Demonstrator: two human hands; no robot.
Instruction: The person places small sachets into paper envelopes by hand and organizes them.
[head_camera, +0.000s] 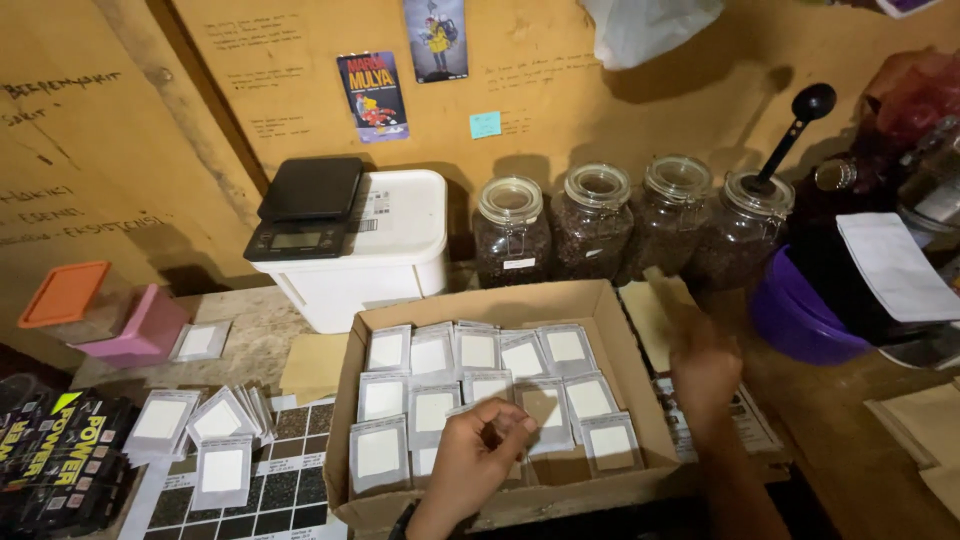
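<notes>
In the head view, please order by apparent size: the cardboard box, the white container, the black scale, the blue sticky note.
1. cardboard box, though it is nearest the camera
2. white container
3. black scale
4. blue sticky note

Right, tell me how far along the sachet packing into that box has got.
Already done: the open brown cardboard box holds about three rows of small silvery sachets with white panels. In hand: the left hand pinches something small over the front row; what it is cannot be told. The right hand is blurred beside the box's right wall. Left: a loose pile of the same sachets lies outside, and the box's front right corner is bare.
</notes>
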